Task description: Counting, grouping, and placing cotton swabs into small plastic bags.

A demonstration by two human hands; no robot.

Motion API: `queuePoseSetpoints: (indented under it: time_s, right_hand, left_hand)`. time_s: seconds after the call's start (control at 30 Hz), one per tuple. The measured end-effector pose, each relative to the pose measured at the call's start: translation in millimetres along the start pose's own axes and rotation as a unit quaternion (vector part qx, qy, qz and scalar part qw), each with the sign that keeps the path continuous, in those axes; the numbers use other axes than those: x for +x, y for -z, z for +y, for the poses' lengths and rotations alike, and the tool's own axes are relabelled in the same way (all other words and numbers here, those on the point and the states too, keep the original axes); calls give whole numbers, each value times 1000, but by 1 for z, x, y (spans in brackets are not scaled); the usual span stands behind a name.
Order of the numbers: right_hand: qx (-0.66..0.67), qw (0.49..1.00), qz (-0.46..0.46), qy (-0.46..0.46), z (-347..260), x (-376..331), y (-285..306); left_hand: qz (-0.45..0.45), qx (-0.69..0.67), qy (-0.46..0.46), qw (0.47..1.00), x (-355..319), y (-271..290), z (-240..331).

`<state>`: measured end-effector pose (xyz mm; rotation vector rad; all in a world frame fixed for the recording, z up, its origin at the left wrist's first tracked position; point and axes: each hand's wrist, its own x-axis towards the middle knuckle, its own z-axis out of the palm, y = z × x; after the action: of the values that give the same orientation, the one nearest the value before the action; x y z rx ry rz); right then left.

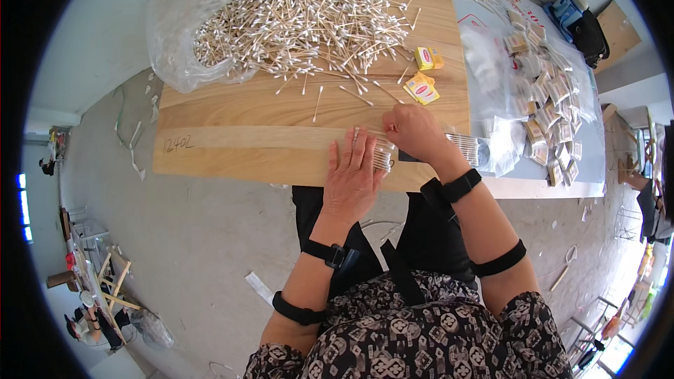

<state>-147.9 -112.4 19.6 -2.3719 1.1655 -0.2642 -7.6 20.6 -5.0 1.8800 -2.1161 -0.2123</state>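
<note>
Near the table's front edge my left hand (pixel 351 172) lies flat, fingers stretched out, its edge over a neat row of cotton swabs (pixel 382 156). Part of that row is hidden under the fingers. My right hand (pixel 419 133) is closed, knuckles up, against the row's right end. Whatever its curled fingers hold is hidden. Just right of it, partly behind the wrist, rests a clear package of cotton swabs (pixel 463 146). A big loose heap of cotton swabs (pixel 302 17) spills from a clear plastic bag (pixel 172 49) at the far left of the table.
Two small yellow boxes (pixel 421 89) stand on the wooden table (pixel 246 109), beyond my right hand, with stray swabs around. On the grey surface to the right lie many filled swab packs (pixel 551 109) and clear plastic bags (pixel 488 70). A dark bag (pixel 588 35) sits at the far right.
</note>
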Motion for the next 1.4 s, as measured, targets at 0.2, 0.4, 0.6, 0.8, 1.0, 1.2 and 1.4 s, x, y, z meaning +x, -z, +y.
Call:
queuePoseSetpoints:
  time_s: [0.2, 0.4, 0.6, 0.8, 1.0, 1.2, 1.4]
  right_hand:
    - [66, 995, 64, 29, 8, -14, -2]
    - [312, 901, 277, -120, -7, -42, -26]
    - [478, 812, 312, -121, -37, -74, -57]
    - [513, 766, 372, -107, -49, -65, -68]
    - [499, 779, 358, -123, -51, -55, -69]
    - [528, 760, 363, -111, -38, -52, -71]
    - [371, 902, 221, 2, -10, -79, -42]
  left_hand:
    - [-42, 8, -24, 999, 14, 1, 5]
    - [-11, 10, -16, 1000, 27, -4, 8]
    - [-40, 0, 10, 999, 16, -1, 16]
    - [194, -420, 136, 876, 29, -7, -14]
    - [211, -532, 108, 813, 35, -19, 7]
    - [137, -560, 95, 812, 33, -11, 0]
    - [-54, -52, -20, 997, 12, 7, -4]
